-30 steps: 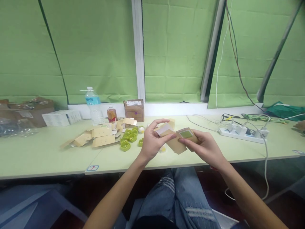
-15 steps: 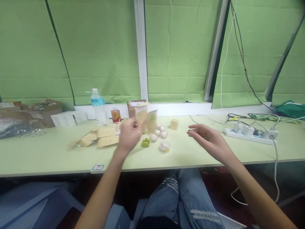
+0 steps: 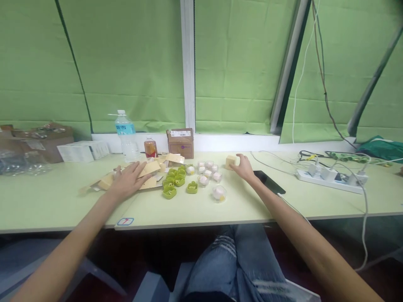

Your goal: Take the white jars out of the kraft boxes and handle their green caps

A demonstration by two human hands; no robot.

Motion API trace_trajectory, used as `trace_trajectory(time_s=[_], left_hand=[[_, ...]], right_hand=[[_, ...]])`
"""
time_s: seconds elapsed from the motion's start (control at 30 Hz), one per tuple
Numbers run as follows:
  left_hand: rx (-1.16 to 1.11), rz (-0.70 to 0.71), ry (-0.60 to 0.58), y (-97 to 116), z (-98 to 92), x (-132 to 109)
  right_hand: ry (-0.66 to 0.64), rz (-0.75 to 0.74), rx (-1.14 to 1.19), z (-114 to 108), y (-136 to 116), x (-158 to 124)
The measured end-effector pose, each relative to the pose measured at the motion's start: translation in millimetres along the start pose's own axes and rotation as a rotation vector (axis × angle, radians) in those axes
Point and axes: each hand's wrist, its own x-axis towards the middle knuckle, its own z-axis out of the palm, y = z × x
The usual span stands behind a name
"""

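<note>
My left hand [image 3: 127, 181] lies spread on a heap of flattened pale-yellow cardboard pieces [image 3: 150, 168], with nothing gripped. At the right, my right hand [image 3: 244, 168] has its thumb and fingers around the side of a small pale-yellow box [image 3: 230, 162], which rests on the table. Between the hands are several green flower-shaped molds [image 3: 179, 180], with one green mold [image 3: 192, 188] set apart. Beside them stand several small clear cups [image 3: 208, 173] with whitish-pink contents. A larger round clear cup [image 3: 219, 193] sits closer to the table's front edge.
A black phone [image 3: 269, 182] with a cable lies under my right forearm. Behind stand a water bottle [image 3: 126, 136], a drink bottle [image 3: 150, 148] and a brown carton [image 3: 180, 143]. White boxes [image 3: 83, 151] are at the left, a loaded power strip [image 3: 330, 181] at the right.
My left hand has gone left and down onto the cardboard heap; the pale-yellow pieces it held up are no longer in it. My right hand has moved left and forward to the small box.
</note>
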Motion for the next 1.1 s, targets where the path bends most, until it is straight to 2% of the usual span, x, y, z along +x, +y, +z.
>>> trace_trajectory(time_s=[0.13, 0.23, 0.3, 0.4, 0.47, 0.5, 0.57, 0.63, 0.67, 0.73, 0.8, 0.83, 0.9, 0.97, 1.03, 1.1], left_hand=[[0.039, 0.05, -0.025, -9.7, 4.5, 11.0], [0.089, 0.054, 0.016, -16.3, 9.1, 20.0], [0.092, 0.041, 0.049, -19.6, 12.1, 25.2], [0.048, 0.019, 0.084, -22.7, 12.3, 30.6], [0.005, -0.001, 0.121, -22.7, 8.1, 33.0], [-0.016, -0.014, 0.157, -21.1, 4.4, 34.1], [-0.06, -0.031, 0.284, -11.0, -6.6, 35.7], [-0.137, -0.014, 0.432, 13.6, -22.0, 34.8], [-0.207, 0.019, 0.491, 32.8, -30.7, 32.5], [-0.43, 0.139, 0.487, 84.6, -48.3, 22.3], [-0.701, 0.182, 0.417, 148.5, -64.2, 5.2], [-0.819, 0.242, 0.337, 181.3, -71.0, -4.7], [-1.008, 0.408, 0.082, 241.2, -82.2, -23.2], [-1.15, 0.483, -0.17, 285.7, -90.5, -35.2], [-1.294, 0.522, -0.312, 311.6, -95.8, -39.2], [-1.424, 0.554, -0.408, 321.9, -97.7, -37.8]], right_hand=[[-0.035, 0.171, 0.035, 31.9, 6.6, 36.8], [-0.054, 0.214, 0.091, 41.9, 16.0, 39.3], [-0.061, 0.204, 0.124, 39.3, 19.3, 33.6], [-0.081, 0.17, 0.173, 15.9, 16.3, 16.8], [-0.087, 0.139, 0.231, -12.3, 10.5, -1.7], [-0.106, 0.101, 0.34, -28.7, 7.3, -13.6], [-0.14, 0.007, 0.506, -62.5, 1.8, -42.4], [-0.177, -0.031, 0.652, -91.8, -2.6, -75.0], [-0.228, -0.024, 0.714, -103.2, -4.8, -91.0], [-0.322, 0.024, 0.832, -118.5, -10.8, -119.1], [-0.399, 0.092, 0.934, -124.6, -20.3, -139.5], [-0.46, 0.139, 0.983, -125.2, -26.1, -146.5], [-0.536, 0.234, 1.066, -123.9, -38.0, -155.5], [-0.607, 0.316, 1.089, -122.4, -47.8, -160.2], [-0.655, 0.356, 1.071, -123.1, -53.1, -162.6], [-0.667, 0.35, 1.031, -126.5, -54.2, -163.9]])
